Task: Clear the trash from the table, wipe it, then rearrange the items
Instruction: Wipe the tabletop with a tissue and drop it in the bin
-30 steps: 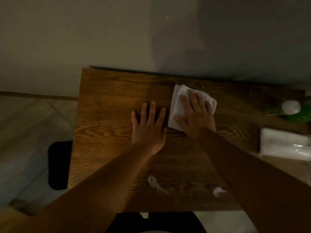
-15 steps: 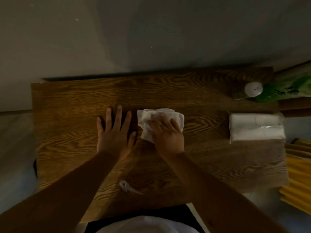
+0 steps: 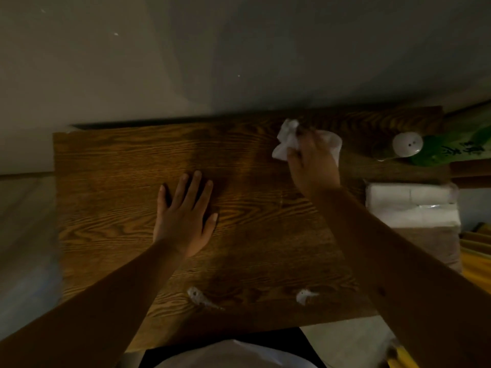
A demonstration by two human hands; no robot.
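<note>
A dark wooden table (image 3: pixel 106 181) fills the view. My right hand (image 3: pixel 313 166) is near the table's far edge, right of centre, gripping a crumpled white tissue (image 3: pixel 287 140) that sticks out to the left and right of the fingers. My left hand (image 3: pixel 186 216) lies flat on the middle of the table, fingers spread, holding nothing. Two small white scraps of trash lie near the front edge: one (image 3: pixel 198 297) below my left hand, the other (image 3: pixel 304 296) to its right.
At the table's right end stand a shaker with a white holed cap (image 3: pixel 406 144), a green packet (image 3: pixel 457 144) behind it and a white tissue pack (image 3: pixel 411 205). Yellow slats (image 3: pixel 475 251) show beyond the right edge. A grey wall runs behind the table.
My right hand has slid the tissue from beside my left hand to the far right part of the table, and the tissue is now bunched up. My left hand stays flat.
</note>
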